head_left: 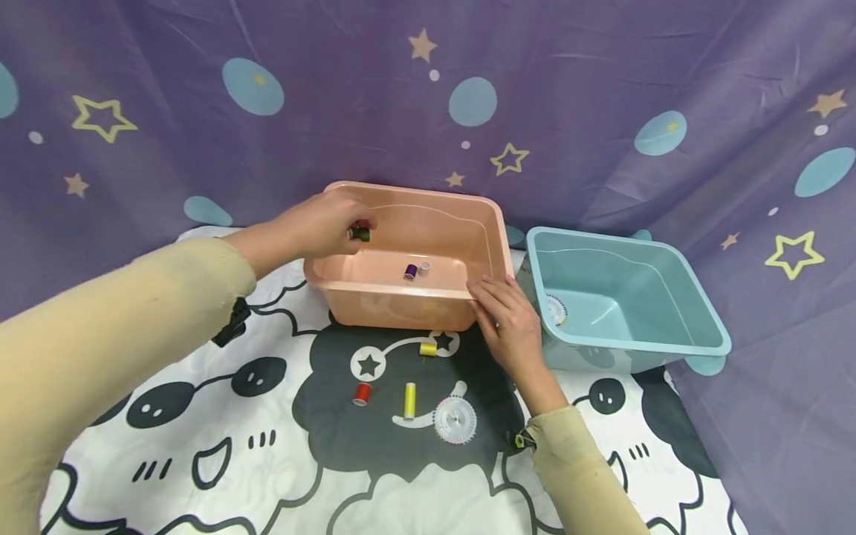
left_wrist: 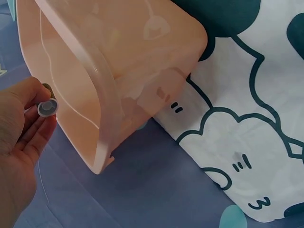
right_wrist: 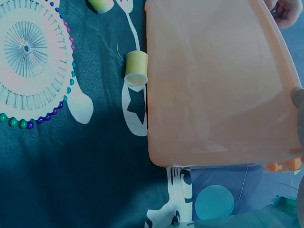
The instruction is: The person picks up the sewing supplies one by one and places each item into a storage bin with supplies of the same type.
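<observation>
My left hand [head_left: 334, 223] pinches a dark green thread spool [head_left: 360, 234] above the left end of a peach bin [head_left: 401, 307]. In the left wrist view the spool's pale round end [left_wrist: 48, 108] faces the camera. My right hand [head_left: 511, 327] holds the bin's front right rim, fingers over the edge and thumb against the outer wall. On the bin's floor lie a purple spool [head_left: 411, 272] and a white spool [head_left: 425, 267], side by side.
In front of the bin lie a short yellow spool [head_left: 428, 349], a red spool [head_left: 362, 394], a tall yellow spool [head_left: 410, 401] and a pin wheel [head_left: 455, 420]. A light blue bin [head_left: 642, 346] stands at right, holding another pin wheel [head_left: 556, 310]. A purple curtain [head_left: 562, 44] hangs behind.
</observation>
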Demonstrator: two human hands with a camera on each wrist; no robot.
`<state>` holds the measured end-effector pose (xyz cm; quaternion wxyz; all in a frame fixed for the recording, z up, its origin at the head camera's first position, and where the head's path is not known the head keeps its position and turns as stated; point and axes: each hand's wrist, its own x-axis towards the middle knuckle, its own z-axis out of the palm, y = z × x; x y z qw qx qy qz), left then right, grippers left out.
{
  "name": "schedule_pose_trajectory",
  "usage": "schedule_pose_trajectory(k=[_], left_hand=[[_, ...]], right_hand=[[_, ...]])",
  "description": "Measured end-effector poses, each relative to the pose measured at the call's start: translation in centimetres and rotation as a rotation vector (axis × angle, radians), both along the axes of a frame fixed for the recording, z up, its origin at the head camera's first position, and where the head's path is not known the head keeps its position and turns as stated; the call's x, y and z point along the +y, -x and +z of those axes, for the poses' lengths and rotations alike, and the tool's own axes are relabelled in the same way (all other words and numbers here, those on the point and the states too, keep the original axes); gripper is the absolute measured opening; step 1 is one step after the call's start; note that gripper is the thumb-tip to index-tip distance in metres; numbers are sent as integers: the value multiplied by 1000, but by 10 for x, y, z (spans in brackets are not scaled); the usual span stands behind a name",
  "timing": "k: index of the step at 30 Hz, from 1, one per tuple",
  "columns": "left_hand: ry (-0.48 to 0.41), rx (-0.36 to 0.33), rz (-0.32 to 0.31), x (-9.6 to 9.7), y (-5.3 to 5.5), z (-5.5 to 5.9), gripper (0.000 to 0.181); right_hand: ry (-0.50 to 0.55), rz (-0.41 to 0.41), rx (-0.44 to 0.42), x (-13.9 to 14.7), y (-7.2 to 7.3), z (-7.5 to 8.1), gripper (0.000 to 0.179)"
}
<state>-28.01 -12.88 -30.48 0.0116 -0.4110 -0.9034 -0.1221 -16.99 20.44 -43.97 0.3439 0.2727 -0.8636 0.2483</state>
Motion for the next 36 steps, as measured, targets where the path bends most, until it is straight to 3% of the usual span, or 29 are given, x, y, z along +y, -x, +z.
schedule_pose_trajectory(k=[10,23,28,36], left_hand=[[22,13,19,14,17,-9,15],[55,-102,53,24,33,-23,19],[30,-112,42,24,38,-28,18],[17,-124,90,23,42,-31,30]], right_hand=[[2,-8,-5,-1,0,1,30],[-5,-10,-16,2,0,0,31],[-1,-14,-21,2,0,-1,31],[-3,-17,-18,2,1,-1,33]])
